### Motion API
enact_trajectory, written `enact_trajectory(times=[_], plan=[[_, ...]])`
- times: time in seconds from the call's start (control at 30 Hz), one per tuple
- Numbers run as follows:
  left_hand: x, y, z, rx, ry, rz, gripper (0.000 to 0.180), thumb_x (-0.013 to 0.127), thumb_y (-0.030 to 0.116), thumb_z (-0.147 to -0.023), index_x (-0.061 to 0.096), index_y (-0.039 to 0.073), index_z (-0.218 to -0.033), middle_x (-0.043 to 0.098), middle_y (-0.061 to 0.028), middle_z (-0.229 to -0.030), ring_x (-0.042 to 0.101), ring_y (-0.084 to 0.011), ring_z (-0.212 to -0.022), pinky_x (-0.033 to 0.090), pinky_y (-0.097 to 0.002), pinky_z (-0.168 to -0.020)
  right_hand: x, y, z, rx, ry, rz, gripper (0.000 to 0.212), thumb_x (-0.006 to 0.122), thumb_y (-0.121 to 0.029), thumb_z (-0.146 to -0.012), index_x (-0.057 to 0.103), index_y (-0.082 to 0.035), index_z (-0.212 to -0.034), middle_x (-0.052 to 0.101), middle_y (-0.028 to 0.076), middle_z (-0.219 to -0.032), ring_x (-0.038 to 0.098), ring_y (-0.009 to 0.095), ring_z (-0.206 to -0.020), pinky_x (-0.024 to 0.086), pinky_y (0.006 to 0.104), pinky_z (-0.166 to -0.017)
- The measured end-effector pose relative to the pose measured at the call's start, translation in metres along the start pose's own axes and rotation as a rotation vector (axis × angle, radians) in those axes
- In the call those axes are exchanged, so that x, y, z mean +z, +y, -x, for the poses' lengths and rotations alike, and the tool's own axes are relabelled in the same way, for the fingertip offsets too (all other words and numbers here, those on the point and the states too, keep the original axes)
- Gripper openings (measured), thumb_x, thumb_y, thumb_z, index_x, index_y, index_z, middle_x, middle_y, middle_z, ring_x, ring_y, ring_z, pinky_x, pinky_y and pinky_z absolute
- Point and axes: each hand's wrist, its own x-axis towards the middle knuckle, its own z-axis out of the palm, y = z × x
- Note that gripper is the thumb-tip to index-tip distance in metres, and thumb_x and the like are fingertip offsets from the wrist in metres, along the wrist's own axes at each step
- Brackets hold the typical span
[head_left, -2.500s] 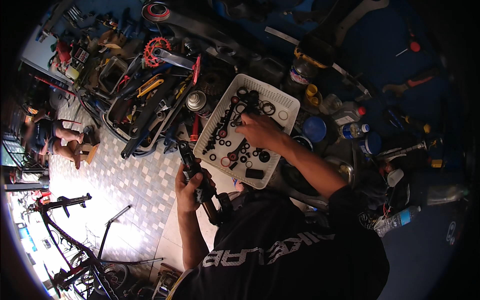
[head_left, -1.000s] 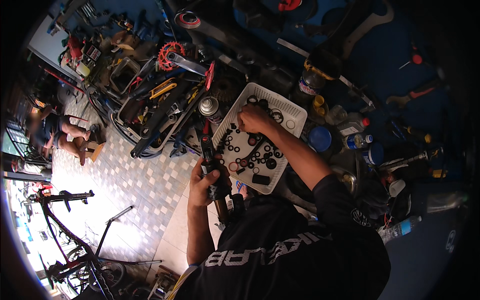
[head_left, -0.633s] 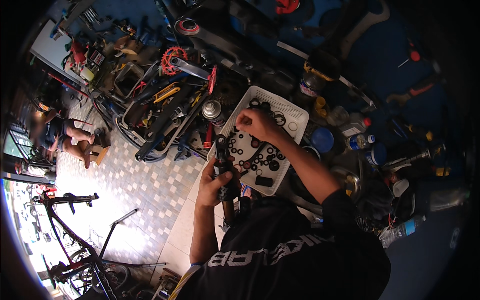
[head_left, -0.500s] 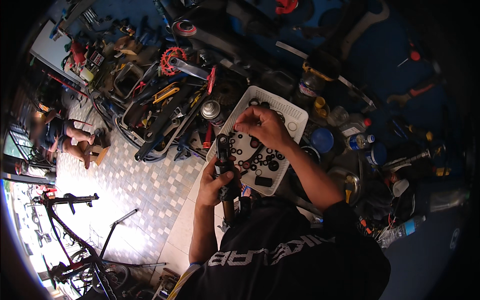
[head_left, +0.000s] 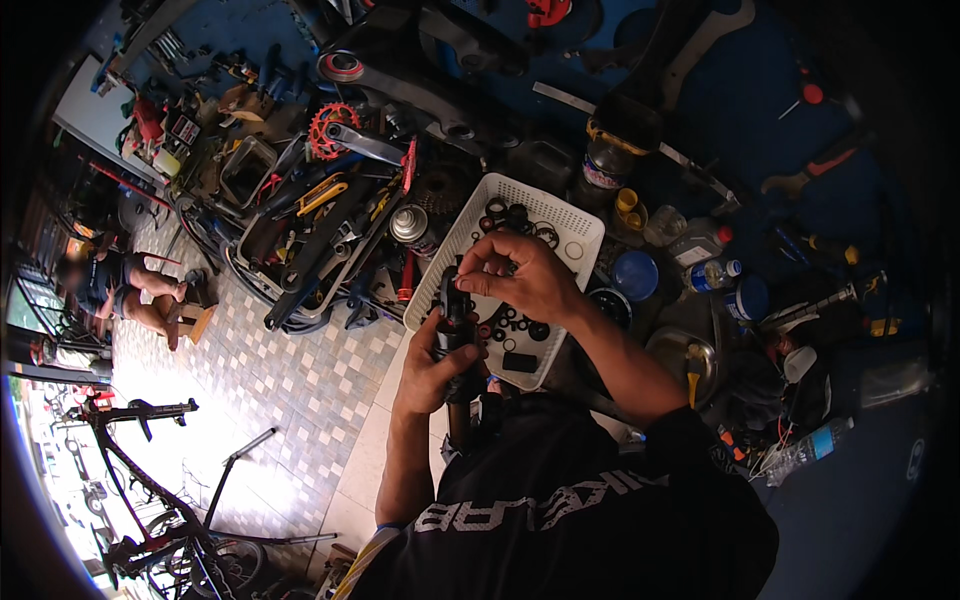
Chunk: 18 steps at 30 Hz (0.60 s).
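Note:
My left hand (head_left: pixel 424 378) is closed round a dark bicycle rear shock (head_left: pixel 458 418), held upright in front of my body. Close to the shock's top eyelet, the fingertips of my right hand (head_left: pixel 528 278) are pinched together. Whatever they hold there is too small to make out. Behind both hands sits a white perforated plastic basket (head_left: pixel 572 216). Several black seals and rings (head_left: pixel 516 322) lie in it, with a flat black block (head_left: pixel 519 362) near its close edge. My right hand covers part of the basket.
A spray can (head_left: pixel 411 226) stands left of the basket, beside a tray of tools (head_left: pixel 330 250). Bottles (head_left: pixel 712 274) and a blue lid (head_left: pixel 635 275) crowd the right. Another person (head_left: pixel 130 285) sits at the far left, beyond a bicycle frame (head_left: pixel 150 470).
My right hand has come down from over the basket to the top of the shock. My left hand keeps its grip, and the view has shifted slightly.

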Motion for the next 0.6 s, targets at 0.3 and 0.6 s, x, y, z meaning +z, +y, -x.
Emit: enact_trajectory(times=[0.3,0.6], plan=[[0.004,0.004,0.003,-0.003,0.005,-0.139,0.051,0.078,0.012,-0.085,0.055,0.000,-0.129,0.068,-0.0080,-0.105,0.069,-0.0158,-0.088,0.057,-0.0299,-0.077,0.001,0.001,0.003,-0.040,0.031,0.030,0.023,0.084,-0.021,-0.085,0.072,-0.010,-0.101,0.067,-0.006,-0.086,0.050,0.004,-0.074,0.043,0.0231,-0.068],[0.000,0.003,0.009,0.050,0.003,-0.332,0.053,0.080,0.012,-0.083,0.058,-0.001,-0.129,0.069,-0.0056,-0.101,0.066,-0.0139,-0.091,0.053,-0.0302,-0.081,-0.014,-0.001,-0.002,0.035,-0.244,-0.147,0.028,0.081,-0.023,-0.089,0.073,-0.007,-0.111,0.070,-0.002,-0.092,0.056,0.004,-0.079,0.045,0.0234,-0.072]])
